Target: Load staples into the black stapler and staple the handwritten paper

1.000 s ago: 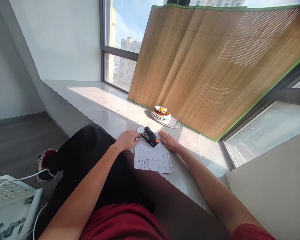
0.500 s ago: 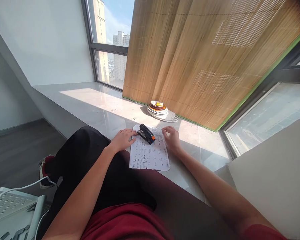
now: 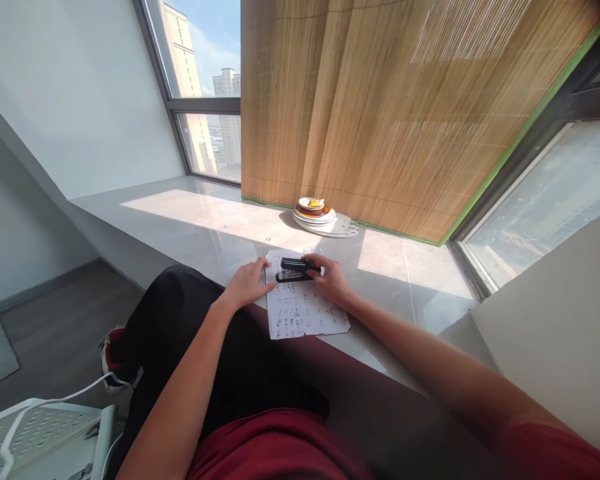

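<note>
"What do you see of me up top?"

"Your shirt [image 3: 280, 443] is a deep, dark red, and its cloth gathers in soft folds across your front. Your right sleeve [image 3: 550, 450] is the same red and short, so your right forearm [image 3: 410, 340] is bare."

"And my hands?"

"Your left hand [image 3: 244, 285] and right hand [image 3: 333, 283] are both bare."

"Lower down?"

"Your trousers [image 3: 180, 300] are black and loose, with creases near the knee. The shoe [image 3: 111, 357] you show mixes red, white and something dark; its finer details are too small to tell."
</note>
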`<state>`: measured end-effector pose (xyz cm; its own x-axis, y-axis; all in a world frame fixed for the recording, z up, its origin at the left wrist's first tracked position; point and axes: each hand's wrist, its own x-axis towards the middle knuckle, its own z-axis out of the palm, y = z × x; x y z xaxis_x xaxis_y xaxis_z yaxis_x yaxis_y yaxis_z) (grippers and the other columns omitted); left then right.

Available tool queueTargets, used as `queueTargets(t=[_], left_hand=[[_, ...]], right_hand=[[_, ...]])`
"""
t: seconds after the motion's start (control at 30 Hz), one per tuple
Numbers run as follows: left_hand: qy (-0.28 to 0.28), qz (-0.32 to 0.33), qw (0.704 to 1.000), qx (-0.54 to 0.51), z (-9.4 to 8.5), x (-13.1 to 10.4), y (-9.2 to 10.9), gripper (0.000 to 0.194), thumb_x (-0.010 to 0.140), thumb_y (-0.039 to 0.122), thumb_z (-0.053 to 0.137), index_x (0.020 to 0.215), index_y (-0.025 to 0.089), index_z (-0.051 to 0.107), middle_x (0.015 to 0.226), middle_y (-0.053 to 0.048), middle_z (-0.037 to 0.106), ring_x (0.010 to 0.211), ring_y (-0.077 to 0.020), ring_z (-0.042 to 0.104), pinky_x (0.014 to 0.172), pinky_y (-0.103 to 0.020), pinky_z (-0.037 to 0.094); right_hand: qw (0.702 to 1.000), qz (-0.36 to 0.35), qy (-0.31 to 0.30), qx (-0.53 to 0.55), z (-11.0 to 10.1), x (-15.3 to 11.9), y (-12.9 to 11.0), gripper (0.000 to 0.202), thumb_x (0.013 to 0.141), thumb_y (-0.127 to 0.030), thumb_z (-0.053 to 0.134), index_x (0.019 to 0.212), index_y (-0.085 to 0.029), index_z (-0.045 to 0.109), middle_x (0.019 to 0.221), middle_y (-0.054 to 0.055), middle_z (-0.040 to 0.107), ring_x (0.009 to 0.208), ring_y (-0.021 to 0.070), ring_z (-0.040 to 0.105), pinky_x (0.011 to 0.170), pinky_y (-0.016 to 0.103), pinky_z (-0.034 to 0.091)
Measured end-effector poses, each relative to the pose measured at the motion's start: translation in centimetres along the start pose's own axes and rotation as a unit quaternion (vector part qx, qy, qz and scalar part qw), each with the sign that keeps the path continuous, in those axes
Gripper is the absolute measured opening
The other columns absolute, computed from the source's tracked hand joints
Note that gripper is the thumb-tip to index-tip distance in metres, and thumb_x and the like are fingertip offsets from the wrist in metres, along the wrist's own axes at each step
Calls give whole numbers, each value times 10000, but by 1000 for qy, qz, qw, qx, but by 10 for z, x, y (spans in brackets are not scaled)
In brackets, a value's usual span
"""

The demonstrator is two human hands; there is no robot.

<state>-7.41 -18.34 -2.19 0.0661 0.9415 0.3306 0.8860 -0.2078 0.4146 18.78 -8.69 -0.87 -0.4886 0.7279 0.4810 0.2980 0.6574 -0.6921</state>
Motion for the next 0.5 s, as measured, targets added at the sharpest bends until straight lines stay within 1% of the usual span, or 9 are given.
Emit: queueTargets(t=[0.07, 0.1, 0.17, 0.23, 0.27, 0.3, 0.37, 0.43, 0.5], left_hand=[[-7, 4, 1000, 0, -1, 0, 0, 419, 951, 495, 649, 1287, 253, 584, 1361, -109, 685, 1282, -346, 633, 1075, -483, 481], [-10, 4, 1000, 1, -1, 0, 0, 423, 955, 500, 640, 1293, 252, 585, 1368, -107, 682, 1288, -347, 629, 1078, -484, 480], [-15, -1, 1000, -1, -1, -1, 0, 455, 961, 513, 625, 1330, 252, 574, 1393, -103, 671, 1304, -347, 618, 1081, -483, 480], [-18, -3, 1000, -2, -1, -1, 0, 470, 969, 514, 612, 1358, 253, 566, 1412, -99, 664, 1312, -345, 613, 1088, -484, 476], [-19, -1, 1000, -2, -1, 0, 0, 467, 973, 506, 608, 1363, 253, 568, 1417, -97, 664, 1313, -341, 613, 1096, -484, 470], [-19, 2, 1000, -2, -1, 0, 0, 461, 975, 496, 606, 1366, 253, 571, 1422, -96, 664, 1314, -338, 614, 1106, -484, 464], [-17, 7, 1000, -3, -1, 0, -1, 449, 978, 478, 606, 1366, 253, 584, 1431, -96, 662, 1323, -331, 614, 1128, -480, 450], [-14, 12, 1000, -4, 0, 1, -2, 445, 977, 467, 609, 1365, 250, 598, 1440, -98, 660, 1334, -326, 610, 1145, -473, 438], [-11, 15, 1000, -5, 0, 1, -2, 441, 977, 459, 612, 1362, 245, 609, 1442, -99, 661, 1338, -321, 609, 1152, -465, 433]], right_hand=[[1000, -13, 14, 4, -4, 0, -2, 294, 887, -247, 637, 1164, -259, 735, 1166, 48, 776, 1020, 262, 690, 959, 443, 542], [999, -26, 36, 0, -6, 0, -3, 234, 912, -292, 643, 1124, -254, 736, 1136, 58, 776, 1001, 263, 684, 928, 439, 545], [994, -56, 95, -16, -9, 0, -5, 154, 967, -368, 626, 963, -243, 716, 996, 69, 761, 907, 253, 655, 854, 426, 535], [987, -81, 139, -29, -11, 0, -5, 271, 1019, -384, 568, 797, -243, 633, 839, 54, 706, 795, 229, 597, 794, 409, 505], [984, -90, 149, -33, -12, 0, -4, 314, 1035, -374, 546, 752, -245, 588, 796, 43, 678, 761, 219, 569, 785, 402, 491], [983, -97, 151, -35, -12, 1, -3, 325, 1039, -365, 542, 736, -246, 557, 777, 34, 659, 744, 213, 552, 786, 398, 482], [985, -101, 135, -42, -10, 1, 3, 261, 1021, -352, 575, 782, -248, 558, 811, 30, 656, 769, 214, 556, 795, 392, 475], [989, -95, 99, -47, -6, 2, 8, 145, 990, -350, 622, 889, -250, 593, 896, 36, 671, 825, 222, 583, 795, 384, 475], [993, -86, 68, -50, -3, 2, 13, 108, 975, -350, 644, 964, -250, 605, 956, 44, 675, 870, 227, 605, 772, 370, 473]])
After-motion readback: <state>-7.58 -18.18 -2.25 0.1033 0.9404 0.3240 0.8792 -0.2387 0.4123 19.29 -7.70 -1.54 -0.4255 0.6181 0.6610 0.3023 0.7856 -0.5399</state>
